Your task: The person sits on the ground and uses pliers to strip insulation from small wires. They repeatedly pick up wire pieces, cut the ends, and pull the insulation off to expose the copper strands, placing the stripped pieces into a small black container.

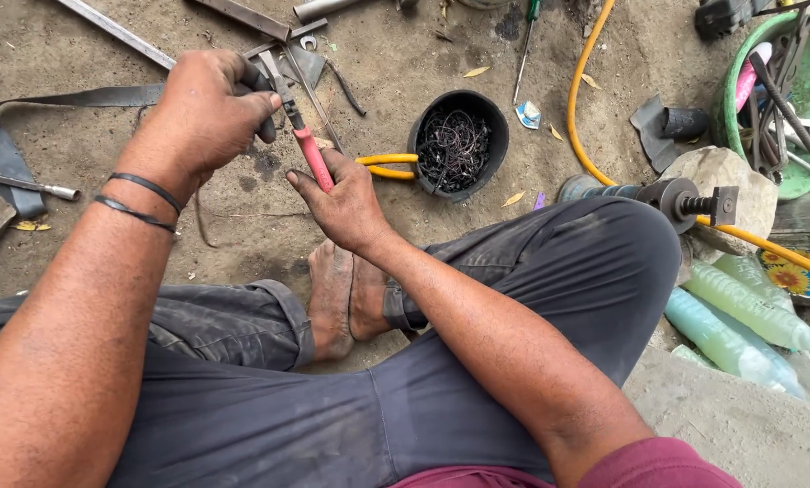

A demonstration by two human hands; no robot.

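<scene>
I sit cross-legged on a dirt floor. My left hand (210, 113) is closed around a dark piece and the metal jaws of red-handled pliers (305, 145); what the dark piece is stays hidden under the fingers. My right hand (346, 203) grips the red handles from below, just above my bare feet (341, 298). Both hands meet over the ground in front of my knees.
A black bowl of tangled thin wire (454, 145) stands to the right of my hands, with yellow-handled pliers (387, 165) beside it. A yellow hose (578, 108), a black strap (25, 113), metal rods, a green tub of tools (798, 81), a rock and green plastic bottles (739, 316) lie around.
</scene>
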